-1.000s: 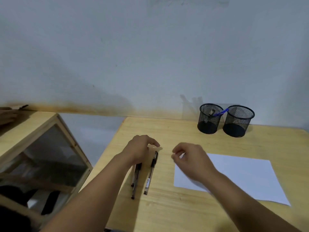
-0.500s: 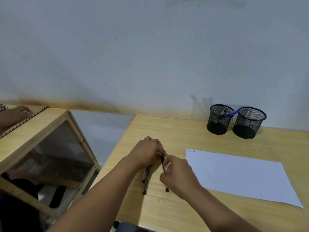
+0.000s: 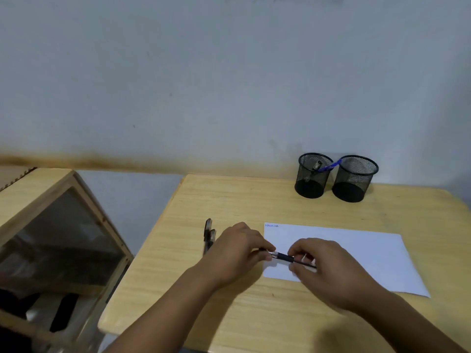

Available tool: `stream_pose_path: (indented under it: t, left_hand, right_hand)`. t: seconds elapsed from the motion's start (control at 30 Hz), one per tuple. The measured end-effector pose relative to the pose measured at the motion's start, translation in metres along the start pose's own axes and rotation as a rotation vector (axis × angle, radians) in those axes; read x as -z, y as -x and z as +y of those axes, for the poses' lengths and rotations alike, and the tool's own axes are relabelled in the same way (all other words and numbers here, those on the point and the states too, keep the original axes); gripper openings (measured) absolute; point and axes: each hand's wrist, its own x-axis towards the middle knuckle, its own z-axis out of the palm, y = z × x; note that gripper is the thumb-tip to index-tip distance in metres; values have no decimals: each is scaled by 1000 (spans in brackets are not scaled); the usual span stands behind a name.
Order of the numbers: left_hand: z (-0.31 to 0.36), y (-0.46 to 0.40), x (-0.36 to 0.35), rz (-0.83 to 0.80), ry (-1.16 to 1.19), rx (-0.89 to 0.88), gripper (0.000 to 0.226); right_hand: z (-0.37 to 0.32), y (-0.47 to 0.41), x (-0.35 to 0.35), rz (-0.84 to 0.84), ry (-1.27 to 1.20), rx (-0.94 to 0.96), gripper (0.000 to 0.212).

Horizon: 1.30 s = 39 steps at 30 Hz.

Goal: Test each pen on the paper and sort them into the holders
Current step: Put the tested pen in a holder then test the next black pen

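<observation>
A black pen (image 3: 285, 257) lies level between both hands over the left end of the white paper (image 3: 356, 253). My left hand (image 3: 237, 253) pinches its left end, likely the cap, and my right hand (image 3: 323, 266) grips the barrel. Two more dark pens (image 3: 209, 234) lie on the wooden table (image 3: 229, 200) just left of my left hand, partly hidden by it. Two black mesh holders stand at the back: the left holder (image 3: 314, 175) has a blue pen (image 3: 330, 166) leaning out of it, the right holder (image 3: 355, 178) looks empty. A small blue scribble (image 3: 271, 225) marks the paper's top left corner.
A wooden cabinet with a glass panel (image 3: 58, 240) stands to the left of the table, with a gap between them. The grey wall (image 3: 229, 85) runs directly behind the holders. The table's left edge is close to the loose pens.
Both hands have lifted one pen from the group on the left and carried it right, over the paper's left end. Two pens stayed on the table.
</observation>
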Motion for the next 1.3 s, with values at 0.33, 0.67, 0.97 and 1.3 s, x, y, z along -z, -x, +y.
stream_pose_path:
  t: [0.33, 0.67, 0.97, 1.3]
  left_hand:
    - [30, -15, -20, 68, 162, 18, 14]
    - [22, -13, -16, 76, 149, 121, 16]
    - [-4, -23, -20, 245, -23, 554, 20]
    - [-16, -12, -37, 288, -175, 565, 23]
  right_hand:
    - [16, 3, 8, 96, -189, -21, 8]
    - [22, 11, 1, 167, -254, -109, 7]
    - [40, 3, 0, 193, -742, -270, 35]
    - [38, 7, -10, 238, -953, -346, 29]
